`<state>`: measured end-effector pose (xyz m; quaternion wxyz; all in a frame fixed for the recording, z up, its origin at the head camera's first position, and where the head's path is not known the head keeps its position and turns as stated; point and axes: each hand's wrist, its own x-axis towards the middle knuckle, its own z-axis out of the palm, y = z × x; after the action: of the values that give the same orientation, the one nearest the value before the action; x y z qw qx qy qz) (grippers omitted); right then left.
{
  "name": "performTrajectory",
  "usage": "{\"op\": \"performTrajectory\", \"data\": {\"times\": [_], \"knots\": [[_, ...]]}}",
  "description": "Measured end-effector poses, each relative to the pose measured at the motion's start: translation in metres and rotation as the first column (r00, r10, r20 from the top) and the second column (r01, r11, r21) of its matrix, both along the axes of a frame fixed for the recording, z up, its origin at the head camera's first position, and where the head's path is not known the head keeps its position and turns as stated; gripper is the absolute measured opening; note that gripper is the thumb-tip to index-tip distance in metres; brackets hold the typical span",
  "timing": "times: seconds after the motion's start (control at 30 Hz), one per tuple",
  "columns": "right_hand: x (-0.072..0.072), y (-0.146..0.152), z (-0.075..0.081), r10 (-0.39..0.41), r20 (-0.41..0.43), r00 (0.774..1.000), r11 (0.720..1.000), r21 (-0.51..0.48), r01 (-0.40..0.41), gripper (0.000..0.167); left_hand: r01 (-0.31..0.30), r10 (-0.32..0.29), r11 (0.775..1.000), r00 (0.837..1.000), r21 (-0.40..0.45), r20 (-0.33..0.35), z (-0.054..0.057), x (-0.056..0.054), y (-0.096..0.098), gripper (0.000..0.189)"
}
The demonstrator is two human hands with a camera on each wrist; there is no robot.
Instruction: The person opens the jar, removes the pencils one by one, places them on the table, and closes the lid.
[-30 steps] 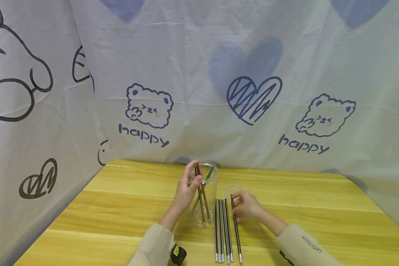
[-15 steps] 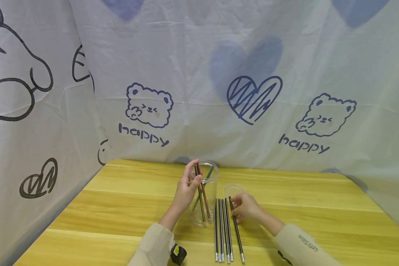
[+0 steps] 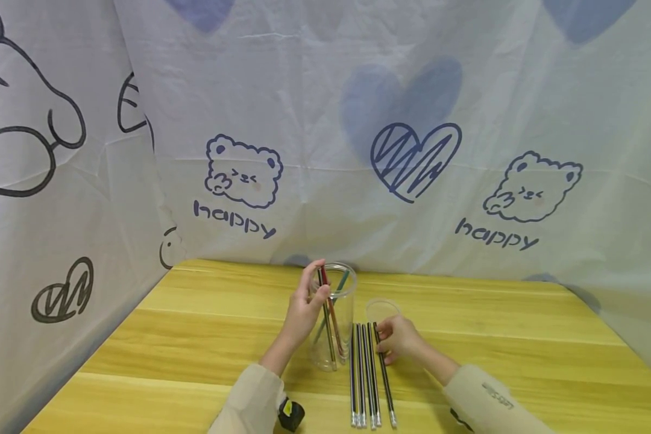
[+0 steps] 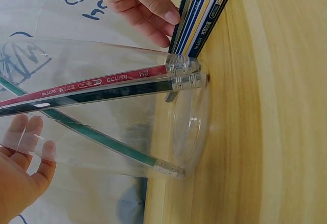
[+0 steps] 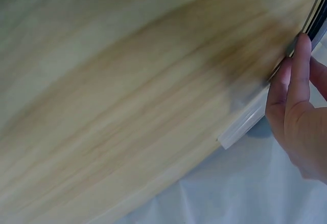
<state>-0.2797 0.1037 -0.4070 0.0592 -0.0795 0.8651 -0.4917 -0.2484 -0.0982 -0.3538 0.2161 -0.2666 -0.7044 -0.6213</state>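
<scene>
My left hand (image 3: 302, 310) grips a tall clear plastic jar (image 3: 348, 316) near its rim, fingers behind and thumb in front. Inside it lean a red pencil (image 4: 125, 80), a dark pencil (image 4: 117, 92) and a green pencil (image 4: 104, 138), their metal ends at the bottom. My right hand (image 3: 400, 339) pinches the upper part of a dark striped pencil (image 3: 386, 386), whose silver end points toward me. Just left of that pencil, several striped pencils (image 3: 364, 377) lie side by side on the wooden table (image 3: 195, 349), close against the jar's right side.
Behind the right hand lies a round clear lid (image 3: 382, 303). A white cloth (image 3: 314, 150) printed with hearts and bears hangs along the table's back edge and left side. A black device (image 3: 290, 415) sits at the left cuff.
The right hand has shifted slightly left and toward me with its pencil, bringing the pencil's upper end closer to the row. The left hand and the jar stay where they were.
</scene>
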Motion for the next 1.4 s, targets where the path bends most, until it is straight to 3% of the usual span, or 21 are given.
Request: {"op": "performTrajectory", "data": {"times": [0.23, 0.3, 0.43, 0.77, 0.97, 1.17, 1.4], "knots": [[-0.002, -0.003, -0.003, -0.019, -0.007, 1.0, 1.0, 0.009, 0.019, 0.033, -0.005, 0.005, 1.0, 1.0, 0.012, -0.031, -0.014, -0.015, -0.002, 0.061], [-0.002, -0.004, -0.004, -0.024, -0.002, 1.0, 1.0, 0.006, 0.024, 0.032, -0.006, 0.006, 1.0, 1.0, 0.006, -0.025, -0.013, -0.014, -0.002, 0.064], [-0.002, -0.005, -0.004, -0.026, 0.0, 1.0, 1.0, -0.003, 0.026, 0.031, 0.002, -0.001, 1.0, 1.0, 0.002, -0.016, 0.0, 0.001, -0.001, 0.067], [0.0, -0.004, -0.002, -0.014, -0.014, 1.0, 1.0, -0.003, 0.014, 0.029, 0.006, -0.006, 1.0, 1.0, 0.005, 0.0, 0.001, 0.002, -0.001, 0.067], [0.001, -0.002, 0.006, -0.005, -0.029, 1.0, 1.0, 0.006, 0.005, 0.026, 0.008, -0.008, 1.0, 1.0, 0.01, -0.001, 0.0, 0.001, -0.001, 0.064], [-0.003, 0.0, 0.016, -0.008, -0.108, 0.994, 0.999, 0.033, 0.012, 0.024, 0.001, -0.001, 1.0, 1.0, 0.005, -0.005, 0.0, 0.001, -0.001, 0.064], [-0.004, -0.005, 0.038, -0.003, -0.2, 0.98, 0.999, -0.052, -0.008, 0.023, 0.0, 0.0, 1.0, 1.0, 0.005, -0.001, 0.0, 0.001, 0.0, 0.058]]}}
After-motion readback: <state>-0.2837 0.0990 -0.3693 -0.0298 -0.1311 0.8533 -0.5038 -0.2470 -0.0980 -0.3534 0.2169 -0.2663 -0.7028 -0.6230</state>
